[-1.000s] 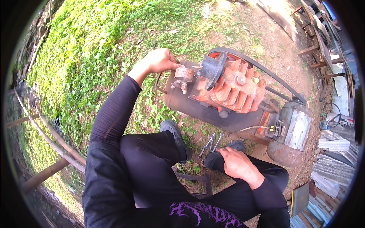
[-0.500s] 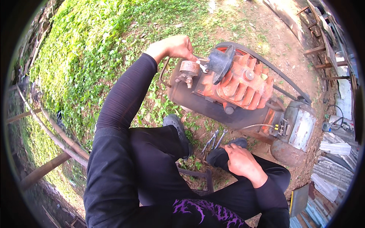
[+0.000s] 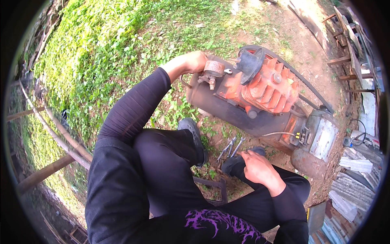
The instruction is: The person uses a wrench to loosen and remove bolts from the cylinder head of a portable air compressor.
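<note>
Two bare hands at work on this rusty compressor. Left hand (image 3: 196,62) is upper centre of the frame, knuckles bent, right beside the rusty gauge (image 3: 214,68); fingertips are tucked out of sight, so can't tell what they're pinching, if anything. Right hand (image 3: 262,168) is over a leg, lower right of centre, fingers loosely bent, palm hidden, so no clue about its grip either.

Elbow room's mostly up and left of the gauge, over open greenery. On its right edge a wrench end (image 3: 228,71) pokes out, and a black funnel-shaped part (image 3: 249,67) crowds in.

That wrench end points right; the handle's hidden. The tank (image 3: 227,110) has its long axis slanting from upper centre to lower right.

It's all on dirt with patchy weeds, loose wrenches (image 3: 238,147) lying near the feet, corrugated sheets (image 3: 355,182) stacked lower right.
</note>
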Tool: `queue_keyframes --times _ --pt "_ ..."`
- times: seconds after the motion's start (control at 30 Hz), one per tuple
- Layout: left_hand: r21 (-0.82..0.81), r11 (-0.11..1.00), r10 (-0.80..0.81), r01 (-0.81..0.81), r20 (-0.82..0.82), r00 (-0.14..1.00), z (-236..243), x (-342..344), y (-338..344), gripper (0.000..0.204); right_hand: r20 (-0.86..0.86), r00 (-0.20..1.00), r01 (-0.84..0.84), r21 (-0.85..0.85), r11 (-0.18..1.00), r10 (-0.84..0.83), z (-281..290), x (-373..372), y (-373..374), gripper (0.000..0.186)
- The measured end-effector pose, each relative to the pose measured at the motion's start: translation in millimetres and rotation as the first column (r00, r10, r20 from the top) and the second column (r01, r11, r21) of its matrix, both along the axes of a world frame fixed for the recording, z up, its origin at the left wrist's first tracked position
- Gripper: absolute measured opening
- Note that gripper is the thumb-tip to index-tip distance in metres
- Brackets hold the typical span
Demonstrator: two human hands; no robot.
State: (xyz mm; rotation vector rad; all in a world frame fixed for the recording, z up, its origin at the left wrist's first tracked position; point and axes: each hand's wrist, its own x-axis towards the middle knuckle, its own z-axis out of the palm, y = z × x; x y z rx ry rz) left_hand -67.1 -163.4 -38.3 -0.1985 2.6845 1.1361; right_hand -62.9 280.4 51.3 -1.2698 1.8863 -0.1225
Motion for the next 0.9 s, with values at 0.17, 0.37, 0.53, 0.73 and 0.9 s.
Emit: queue_keyframes --times 0.17,0.37,0.53,0.73,0.9 --pt "0.106 0.967 0.214 -0.233 0.168 0.962 53.2 -4.4 -3.3 0.037 0.009 0.999 0.031 0.011 0.999 -0.031 7.8 2.3 -3.7 0.050" --pt "-0.196 0.981 0.029 -0.010 0.095 0.995 62.3 -10.5 -1.1 0.040 0.079 0.995 0.058 0.028 0.998 -0.060 29.3 8.0 -12.5 0.053" --pt "-0.217 0.971 -0.075 0.104 0.135 0.988 64.8 -28.7 1.8 0.035 0.032 0.998 0.045 0.008 0.999 -0.045 28.4 11.4 -7.9 0.055" --pt "-0.214 0.960 -0.184 0.181 0.003 0.983 17.6 -25.9 -3.6 0.025 0.050 0.999 -0.014 -0.116 0.993 0.020 10.3 11.1 -5.7 0.052" --pt "0.210 0.955 0.178 -0.209 0.157 0.971 18.4 1.5 30.6 0.028 0.220 0.975 0.034 -0.023 0.999 -0.028 2.9 -0.7 -36.0 0.054"
